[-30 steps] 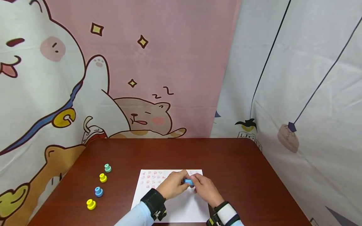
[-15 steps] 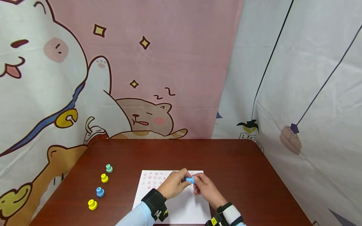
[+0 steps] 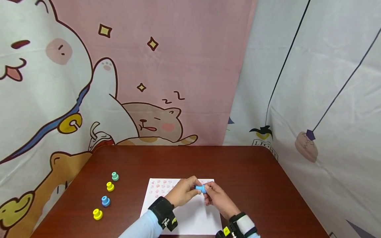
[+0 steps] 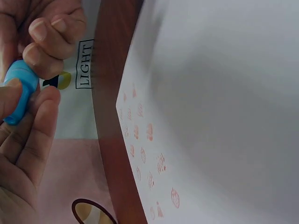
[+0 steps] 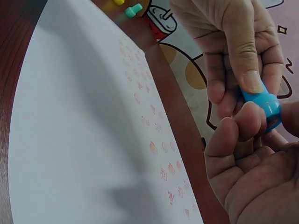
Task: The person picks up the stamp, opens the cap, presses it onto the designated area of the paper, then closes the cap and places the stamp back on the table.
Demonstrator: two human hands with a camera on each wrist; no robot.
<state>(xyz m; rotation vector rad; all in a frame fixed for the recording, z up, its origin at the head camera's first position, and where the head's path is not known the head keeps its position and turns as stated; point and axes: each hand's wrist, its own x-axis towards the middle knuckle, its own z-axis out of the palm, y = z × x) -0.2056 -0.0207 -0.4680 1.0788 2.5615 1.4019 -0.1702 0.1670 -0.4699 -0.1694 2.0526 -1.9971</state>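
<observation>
A small blue toy stamp point(image 3: 200, 189) is held between both hands above a sheet of white paper point(image 3: 190, 218). My left hand point(image 3: 183, 193) pinches its narrow handle between thumb and fingers, as the right wrist view shows. Around the wide end, the thumb and fingers of my right hand point(image 5: 261, 177) grip the stamp point(image 5: 264, 105). In the left wrist view the stamp point(image 4: 21, 86) lies sideways, apart from the paper. Rows of small red stamp prints point(image 3: 160, 187) cover the far part of the sheet.
On the left of the brown table point(image 3: 253, 185) stand several stamps in a slanting row: a mint one point(image 3: 115, 176), a yellow one point(image 3: 110, 186), a blue one point(image 3: 105, 201) and another yellow one point(image 3: 97, 214). A cartoon-printed cloth point(image 3: 193, 66) hangs behind.
My right fingers have shifted slightly on the blue stamp, so more of it shows between the hands. The whole head view has moved a little; the row of stamps stays in place.
</observation>
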